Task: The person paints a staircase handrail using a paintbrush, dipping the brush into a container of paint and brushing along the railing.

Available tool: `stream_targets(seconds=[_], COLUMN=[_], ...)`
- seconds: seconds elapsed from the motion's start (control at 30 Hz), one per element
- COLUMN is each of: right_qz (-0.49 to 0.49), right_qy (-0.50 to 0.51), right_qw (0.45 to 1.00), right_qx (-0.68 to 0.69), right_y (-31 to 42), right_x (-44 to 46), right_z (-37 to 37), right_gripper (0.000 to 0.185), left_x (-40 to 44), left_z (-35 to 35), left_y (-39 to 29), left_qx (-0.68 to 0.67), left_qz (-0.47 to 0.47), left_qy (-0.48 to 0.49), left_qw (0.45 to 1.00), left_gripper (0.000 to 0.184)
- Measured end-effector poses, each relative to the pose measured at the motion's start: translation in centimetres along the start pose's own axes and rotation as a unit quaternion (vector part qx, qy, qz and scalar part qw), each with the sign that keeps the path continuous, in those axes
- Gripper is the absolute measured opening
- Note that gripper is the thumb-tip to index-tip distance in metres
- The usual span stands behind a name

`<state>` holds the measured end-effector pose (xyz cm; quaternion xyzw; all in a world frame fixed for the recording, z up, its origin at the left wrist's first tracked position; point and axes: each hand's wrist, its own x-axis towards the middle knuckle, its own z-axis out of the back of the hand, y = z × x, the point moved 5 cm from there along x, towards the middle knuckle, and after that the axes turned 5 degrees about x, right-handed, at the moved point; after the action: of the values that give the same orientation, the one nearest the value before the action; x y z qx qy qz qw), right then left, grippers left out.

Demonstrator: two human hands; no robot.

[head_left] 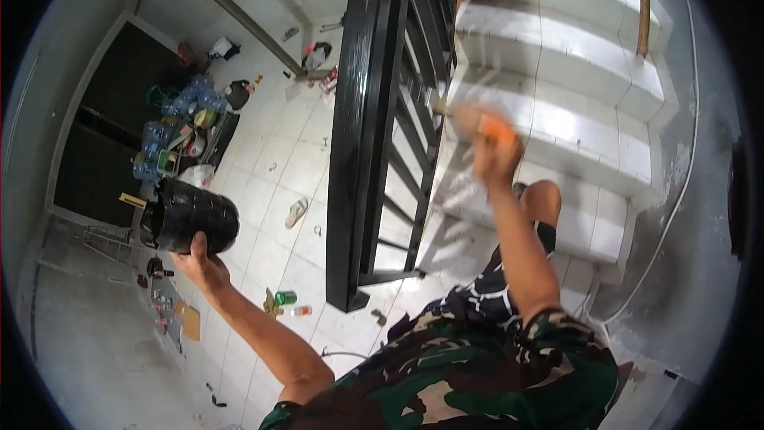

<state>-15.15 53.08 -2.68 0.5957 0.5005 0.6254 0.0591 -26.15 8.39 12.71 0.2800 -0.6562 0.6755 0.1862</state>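
Note:
My left hand (200, 263) grips a black-coated plastic container (199, 219) that looks like a cut-off bottle, tilted on its side in this view. My right hand (497, 155) is closed around the orange handle of a paintbrush (499, 130), partly smeared by motion. The brush's head is at the slanted bars of the black stair railing (370, 111); whether it touches them I cannot tell. The railing's broad top rail looks glossy, with a few pale streaks. What the container holds is hidden.
White tiled stairs (549, 103) rise on the right, with a wooden pole (643, 4) beside them. Below lie a sandal (297, 213), a green can (286, 298) and several large water bottles (159, 139) among clutter. A pale cable (664, 215) runs along the right wall.

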Motion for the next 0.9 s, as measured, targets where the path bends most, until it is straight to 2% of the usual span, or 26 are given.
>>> stream_targets(seconds=[0.03,0.1,0.2,0.23,0.27,0.3,0.33,0.4,0.43,0.5,0.57,0.67,0.73,0.77,0.8,0.83,0.87,0.9], right_qz=[0.037,0.003,0.005,0.017,0.073,-0.008,-0.012,-0.112,-0.111,-0.123,-0.048,-0.038,0.015,-0.076,-0.078,-0.025,-0.111,-0.139], right_qy=[-0.035,-0.054,-0.028,-0.006,0.038,0.066,0.104,0.136,0.139,-0.005,-0.032,-0.045,0.037,0.026,0.12,0.181,0.214,0.22], right_qw=[0.998,0.998,0.996,1.0,0.993,0.997,0.995,0.971,0.97,0.976,0.99,0.997,0.999,0.996,0.989,0.983,0.968,0.96], right_qx=[0.043,0.04,0.08,-0.021,-0.09,-0.035,0.001,0.163,0.164,0.18,0.132,0.05,-0.007,0.047,0.02,0.017,0.062,0.106], right_y=[0.6,0.7,2.0,3.6,4.6,3.6,5.9,7.8,7.3,5.4,3.7,3.9,5.5,5.5,8.6,10.7,12.4,12.2], right_x=[3.0,7.2,4.6,1.6,-2.2,-7.0,-10.1,-14.1,-13.5,-11.0,-5.7,-4.4,-8.8,-13.4,-15.7,-18.5,-19.9,-20.8], right_z=[-0.7,-2.6,-4.2,-3.9,-3.6,-3.2,-2.7,-1.4,-1.2,-0.1,-1.1,-2.7,-3.3,-2.8,-2.1,-1.5,-0.5,0.3], right_gripper=[0.017,0.015,0.018,0.016,0.013,0.014,0.018,0.016,0.016,0.012,0.014,0.015,0.015,0.013,0.017,0.017,0.017,0.018], left_x=[-0.1,-0.4,-0.6,-0.8,-0.8,-0.9,-1.0,-0.9,-0.9,-1.2,-1.4,-2.1,-2.3,-2.5,-2.5,-2.4,-2.6,-2.5], left_z=[0.1,1.0,2.2,2.6,2.9,3.2,3.5,4.0,4.2,5.2,5.4,5.6,5.5,5.7,5.8,5.8,5.6,5.9], left_y=[0.0,-0.6,-0.8,-0.9,-1.0,-1.2,-1.3,-1.4,-1.3,-1.3,-1.3,-2.0,-2.2,-2.1,-2.1,-2.2,-2.5,-2.3], left_qx=[0.009,-0.003,0.0,0.002,0.003,0.007,0.01,0.014,0.015,0.028,0.031,0.013,-0.004,-0.002,-0.007,-0.012,-0.016,-0.014], left_qz=[0.006,-0.007,-0.017,-0.023,-0.02,-0.023,-0.026,-0.021,-0.02,-0.01,-0.003,-0.003,-0.013,-0.006,-0.008,-0.011,-0.013,-0.008], left_qy=[0.004,0.01,0.032,0.029,0.033,0.037,0.04,0.041,0.037,0.024,0.01,0.014,0.033,0.028,0.033,0.038,0.039,0.033], left_qw=[1.0,1.0,0.999,0.999,0.999,0.999,0.999,0.999,0.999,0.999,0.999,1.0,0.999,1.0,0.999,0.999,0.999,0.999], left_gripper=[0.058,0.058,0.06,0.061,0.061,0.059,0.057,0.057,0.057,0.057,0.057,0.059,0.056,0.056,0.055,0.054,0.054,0.054])
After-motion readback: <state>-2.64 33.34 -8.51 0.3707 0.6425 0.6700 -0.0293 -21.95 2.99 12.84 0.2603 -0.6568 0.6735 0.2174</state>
